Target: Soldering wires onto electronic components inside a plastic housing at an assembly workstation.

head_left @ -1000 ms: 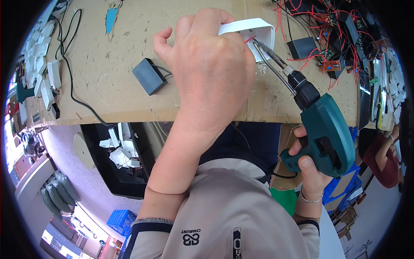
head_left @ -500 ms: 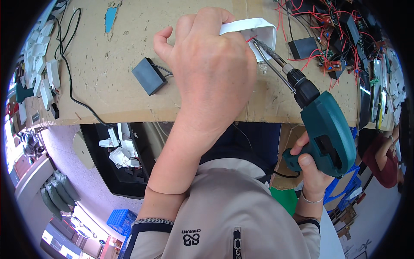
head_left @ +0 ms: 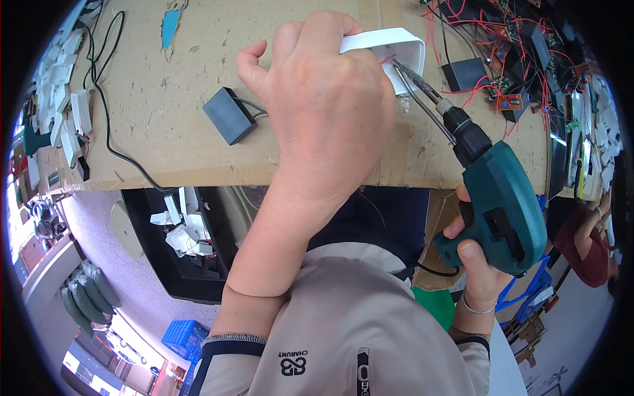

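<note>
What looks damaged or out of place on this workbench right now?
The cardboard-covered benchtop is pitted and scuffed, with a torn blue patch near its far edge. Red wires lie tangled at the far right. The left hand steadies a white housing while the right hand drives the green drill.

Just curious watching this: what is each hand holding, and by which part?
The left hand clasps the white plastic housing from above, around its body. The right hand holds the green power screwdriver by its pistol handle.

Matt green plastic drill (head_left: pixel 502 211), rough cardboard tabletop (head_left: pixel 165 86)
</note>
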The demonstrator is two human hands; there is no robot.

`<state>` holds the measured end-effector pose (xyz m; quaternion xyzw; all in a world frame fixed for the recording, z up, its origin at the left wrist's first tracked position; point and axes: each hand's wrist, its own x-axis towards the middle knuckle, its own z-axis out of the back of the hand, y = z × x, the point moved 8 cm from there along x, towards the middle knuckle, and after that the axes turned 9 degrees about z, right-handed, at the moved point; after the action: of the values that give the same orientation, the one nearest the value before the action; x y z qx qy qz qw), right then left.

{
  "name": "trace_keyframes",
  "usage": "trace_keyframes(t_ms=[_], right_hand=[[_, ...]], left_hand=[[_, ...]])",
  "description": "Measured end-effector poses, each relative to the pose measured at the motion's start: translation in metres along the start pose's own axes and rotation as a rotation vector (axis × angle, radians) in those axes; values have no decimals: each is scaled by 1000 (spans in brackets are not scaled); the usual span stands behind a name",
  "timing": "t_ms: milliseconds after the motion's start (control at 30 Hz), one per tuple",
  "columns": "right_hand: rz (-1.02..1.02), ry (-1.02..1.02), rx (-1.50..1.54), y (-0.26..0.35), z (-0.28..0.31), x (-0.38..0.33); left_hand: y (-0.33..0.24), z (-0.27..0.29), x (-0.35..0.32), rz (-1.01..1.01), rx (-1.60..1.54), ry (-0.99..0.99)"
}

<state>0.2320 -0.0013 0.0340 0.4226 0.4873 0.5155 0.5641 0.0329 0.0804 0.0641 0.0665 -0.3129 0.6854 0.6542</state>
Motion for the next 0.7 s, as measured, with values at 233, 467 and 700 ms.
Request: trace_keyframes(t_ms=[233,467,700], right_hand=[[-136,67,-42,-4,2,-7],[-126,74,-46,-2,-2,-3],[32,35,75,12,-10,3]], left_hand=[[-1,1,1,-2,0,-4],[0,1,0,-4,2,-9],[0,0,0,5,-15,-7]])
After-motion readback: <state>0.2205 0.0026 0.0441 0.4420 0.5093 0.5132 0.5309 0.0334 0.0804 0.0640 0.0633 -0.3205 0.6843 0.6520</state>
